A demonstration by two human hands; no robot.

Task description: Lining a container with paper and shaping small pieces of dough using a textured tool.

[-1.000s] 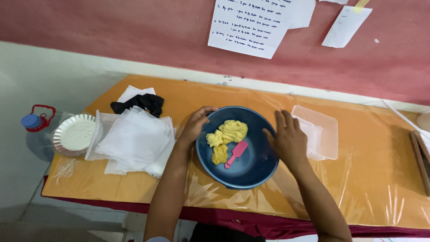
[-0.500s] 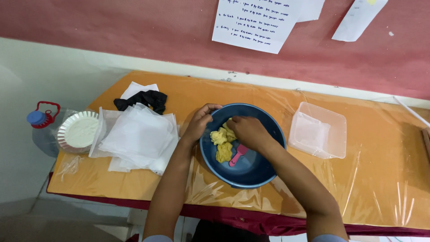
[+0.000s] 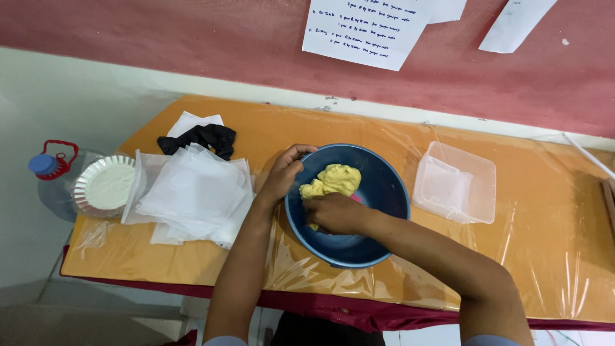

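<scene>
A blue bowl (image 3: 391, 186) stands on the orange, plastic-covered table (image 3: 544, 256). A lump of yellow dough (image 3: 336, 179) lies in its far half. My left hand (image 3: 285, 170) grips the bowl's left rim, thumb inside. My right hand (image 3: 333, 214) is down inside the bowl just below the dough, fingers curled. A bit of the pink scraper (image 3: 356, 199) peeks out beside its knuckles; the rest is hidden under the hand.
A clear plastic container (image 3: 456, 182) sits right of the bowl. To the left lie a stack of white sheets (image 3: 192, 192), a black cloth (image 3: 205, 138) and a foil plate (image 3: 106, 186). A blue-capped bottle (image 3: 45, 165) stands off the table's left end. Paper notes (image 3: 365, 25) hang on the wall.
My right hand came off the bowl's right rim, went over the dough and dropped low into the bowl onto the pink scraper. My left hand stayed on the rim.
</scene>
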